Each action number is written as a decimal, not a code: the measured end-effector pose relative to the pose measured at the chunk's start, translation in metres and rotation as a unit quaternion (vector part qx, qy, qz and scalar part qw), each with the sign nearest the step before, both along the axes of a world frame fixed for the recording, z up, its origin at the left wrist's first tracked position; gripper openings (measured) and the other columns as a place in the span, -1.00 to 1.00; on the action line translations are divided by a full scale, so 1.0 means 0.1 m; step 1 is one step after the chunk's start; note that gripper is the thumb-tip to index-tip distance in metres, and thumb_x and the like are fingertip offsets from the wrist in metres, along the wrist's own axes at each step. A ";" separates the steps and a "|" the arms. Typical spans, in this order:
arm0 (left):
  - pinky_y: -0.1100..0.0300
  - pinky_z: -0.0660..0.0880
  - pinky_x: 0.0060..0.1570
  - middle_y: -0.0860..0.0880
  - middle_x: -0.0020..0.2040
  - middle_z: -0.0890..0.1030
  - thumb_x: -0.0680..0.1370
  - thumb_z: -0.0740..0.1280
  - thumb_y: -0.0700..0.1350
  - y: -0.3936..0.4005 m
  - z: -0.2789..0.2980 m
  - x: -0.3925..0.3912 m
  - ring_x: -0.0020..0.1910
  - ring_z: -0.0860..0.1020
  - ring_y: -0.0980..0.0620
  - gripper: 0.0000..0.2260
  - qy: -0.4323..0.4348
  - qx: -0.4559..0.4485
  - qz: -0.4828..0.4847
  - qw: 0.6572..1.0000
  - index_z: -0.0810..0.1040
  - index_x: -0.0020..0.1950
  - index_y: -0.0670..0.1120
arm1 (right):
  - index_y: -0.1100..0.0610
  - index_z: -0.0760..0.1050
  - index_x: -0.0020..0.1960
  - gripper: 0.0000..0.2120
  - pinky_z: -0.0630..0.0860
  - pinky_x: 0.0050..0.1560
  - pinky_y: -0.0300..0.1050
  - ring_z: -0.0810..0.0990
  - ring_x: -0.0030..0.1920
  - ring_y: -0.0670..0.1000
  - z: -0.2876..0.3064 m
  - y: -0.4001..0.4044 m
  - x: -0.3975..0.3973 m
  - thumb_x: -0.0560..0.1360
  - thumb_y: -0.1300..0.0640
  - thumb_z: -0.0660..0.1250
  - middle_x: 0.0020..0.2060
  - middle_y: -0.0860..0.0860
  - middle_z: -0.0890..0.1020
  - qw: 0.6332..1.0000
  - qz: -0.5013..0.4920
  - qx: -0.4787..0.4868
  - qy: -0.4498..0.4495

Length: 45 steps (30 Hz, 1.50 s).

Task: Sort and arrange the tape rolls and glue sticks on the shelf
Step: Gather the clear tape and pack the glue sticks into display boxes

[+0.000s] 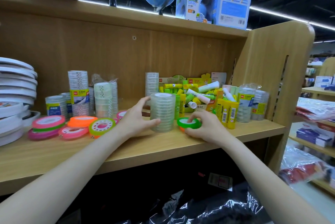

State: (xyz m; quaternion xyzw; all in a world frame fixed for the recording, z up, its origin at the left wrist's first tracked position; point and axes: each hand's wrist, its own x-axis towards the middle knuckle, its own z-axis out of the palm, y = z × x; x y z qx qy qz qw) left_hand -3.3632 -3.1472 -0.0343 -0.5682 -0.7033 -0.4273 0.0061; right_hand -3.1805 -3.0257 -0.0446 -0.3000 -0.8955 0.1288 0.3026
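A tall stack of clear tape rolls (163,111) stands mid-shelf, and my left hand (136,118) wraps around its left side. My right hand (204,124) pinches a green tape roll (188,123) lying flat on an orange one just right of the stack. Pink, orange and green flat tape rolls (72,125) lie to the left. More clear tape stacks (79,93) stand behind them. A heap of yellow and green glue sticks (197,93) fills boxes at the back right, with upright yellow glue sticks (226,111) in front.
The wooden shelf (126,149) has a side panel (275,71) on the right. White flat rolls (16,96) are piled at far left. Wrapped clear tape packs (252,104) stand at the right end. Globes and blue boxes (213,0) sit on the shelf above.
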 end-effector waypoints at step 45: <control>0.01 0.40 0.08 -0.08 0.06 0.54 0.48 0.24 -0.16 -0.60 -0.11 -0.49 0.09 0.49 -0.09 -0.71 0.250 0.075 0.147 0.954 0.44 0.19 -0.16 | 0.15 0.51 0.10 -0.79 0.44 0.17 -0.09 0.50 0.10 0.02 0.15 -0.28 -0.72 0.47 0.24 0.34 0.05 0.04 0.50 0.978 0.167 0.057 0.114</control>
